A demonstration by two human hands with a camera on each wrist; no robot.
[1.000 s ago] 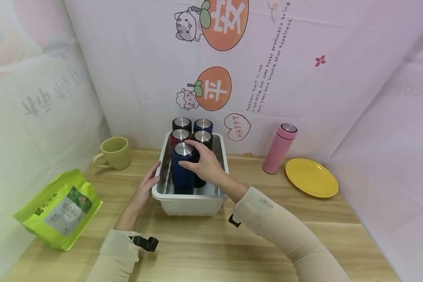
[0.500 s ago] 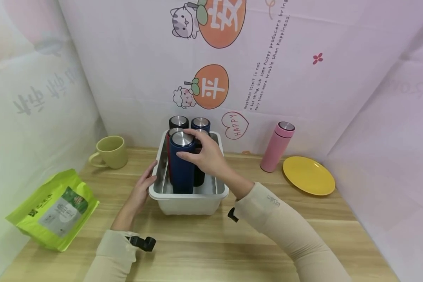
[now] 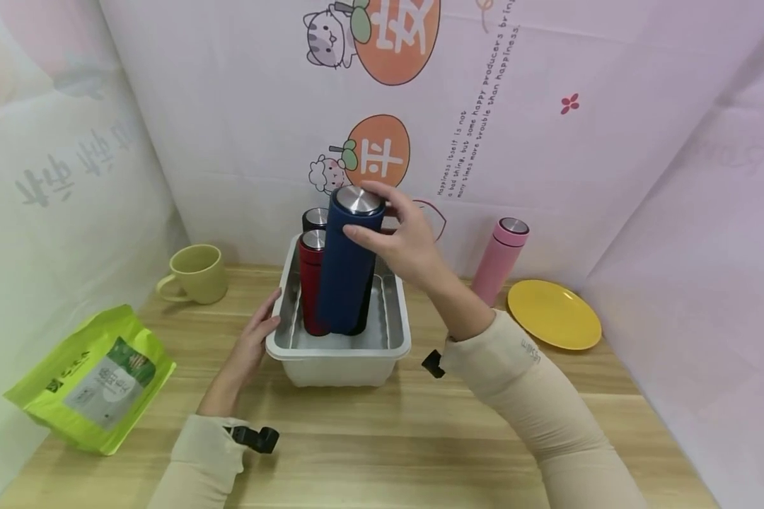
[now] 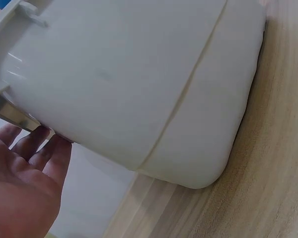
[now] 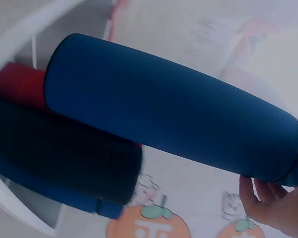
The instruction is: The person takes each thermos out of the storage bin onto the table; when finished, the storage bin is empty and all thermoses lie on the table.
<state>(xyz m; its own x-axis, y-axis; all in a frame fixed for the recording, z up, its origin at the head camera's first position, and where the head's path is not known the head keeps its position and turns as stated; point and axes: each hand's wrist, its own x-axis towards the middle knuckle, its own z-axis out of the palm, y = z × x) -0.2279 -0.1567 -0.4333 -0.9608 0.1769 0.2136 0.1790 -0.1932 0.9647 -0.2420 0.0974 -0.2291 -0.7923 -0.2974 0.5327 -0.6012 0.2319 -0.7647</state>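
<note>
Right hand (image 3: 412, 244) pinching the blue bottle (image 3: 349, 272) near its top, I hold it mid-frame, long axis slanting down and slightly leftward.

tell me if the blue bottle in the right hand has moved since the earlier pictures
Yes, the blue bottle in the right hand has moved up and slightly right against the white tub in the head view.

Head view looks down; nearer wrist views share the tub (image 3: 339, 372).
</note>
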